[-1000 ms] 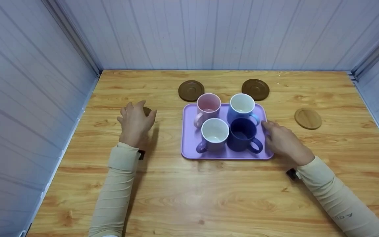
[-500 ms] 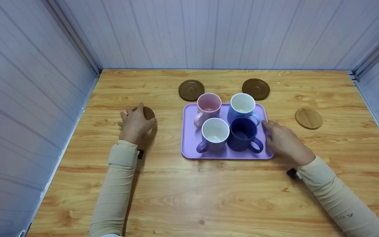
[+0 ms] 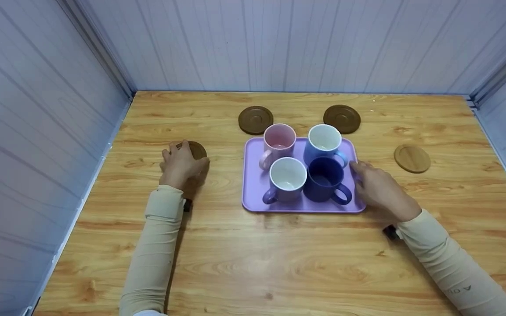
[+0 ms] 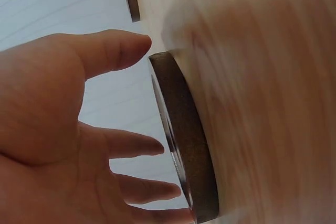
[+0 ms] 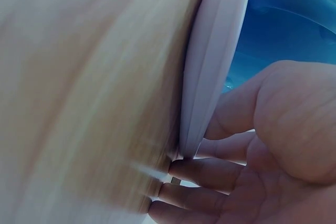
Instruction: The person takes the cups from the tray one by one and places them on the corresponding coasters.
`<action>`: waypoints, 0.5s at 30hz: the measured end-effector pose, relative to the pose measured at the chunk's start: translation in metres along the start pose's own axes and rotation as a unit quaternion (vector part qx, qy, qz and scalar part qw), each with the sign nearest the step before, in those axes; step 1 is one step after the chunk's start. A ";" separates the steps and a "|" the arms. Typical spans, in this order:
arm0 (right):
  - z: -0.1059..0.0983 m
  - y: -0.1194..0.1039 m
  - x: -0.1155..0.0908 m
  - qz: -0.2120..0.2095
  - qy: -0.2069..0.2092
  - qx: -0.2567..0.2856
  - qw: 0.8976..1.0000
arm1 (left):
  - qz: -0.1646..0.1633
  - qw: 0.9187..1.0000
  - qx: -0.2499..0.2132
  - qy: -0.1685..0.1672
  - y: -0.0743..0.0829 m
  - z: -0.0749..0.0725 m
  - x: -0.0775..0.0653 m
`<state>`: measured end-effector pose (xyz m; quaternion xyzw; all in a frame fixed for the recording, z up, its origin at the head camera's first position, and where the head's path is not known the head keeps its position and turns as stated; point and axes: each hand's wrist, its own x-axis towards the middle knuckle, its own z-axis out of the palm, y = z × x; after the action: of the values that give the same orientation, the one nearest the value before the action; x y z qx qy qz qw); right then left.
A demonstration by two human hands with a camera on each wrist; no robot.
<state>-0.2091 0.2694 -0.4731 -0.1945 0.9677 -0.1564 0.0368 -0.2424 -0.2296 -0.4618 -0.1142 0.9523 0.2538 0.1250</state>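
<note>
Left hand (image 3: 181, 166) sits lower than a second ago, fingers less splayed, fingertips drawn in. Dark brown coaster (image 3: 199, 150), mostly hidden by that hand then, now shows more of its top between index finger and thumb. Hand's shadow (image 3: 194, 183), previously stretched out rightward, is tucked in closer.

On the wooden counter (image 3: 270, 259), 1 brown coaster (image 3: 198, 150) is spanned by the left grip (image 3: 180, 166). A purple tray (image 3: 255, 184) is held at its right edge by the right grip (image 3: 380, 189) and loaded with 4 upright mugs (image 3: 316, 191). Behind it, 2 dark coasters (image 3: 256, 120) are laid; 1 pale coaster (image 3: 412, 158) is placed to its right.
</note>
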 end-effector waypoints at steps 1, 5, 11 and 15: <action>0.000 0.000 0.000 0.000 0.000 0.000 1.000 | 0.000 1.000 -0.001 0.002 0.000 0.000 0.000; 0.000 0.000 0.000 0.003 -0.003 0.002 1.000 | 0.003 1.000 -0.002 0.009 0.000 0.001 0.002; 0.000 0.000 0.001 0.003 -0.004 0.003 1.000 | 0.003 1.000 -0.018 0.003 0.000 0.004 0.003; 0.000 0.000 0.001 0.004 -0.005 0.001 1.000 | 0.003 1.000 -0.025 0.003 -0.001 0.004 0.003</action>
<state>-0.2100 0.2694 -0.4727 -0.1919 0.9679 -0.1565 0.0427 -0.2444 -0.2289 -0.4668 -0.1153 0.9464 0.2771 0.1191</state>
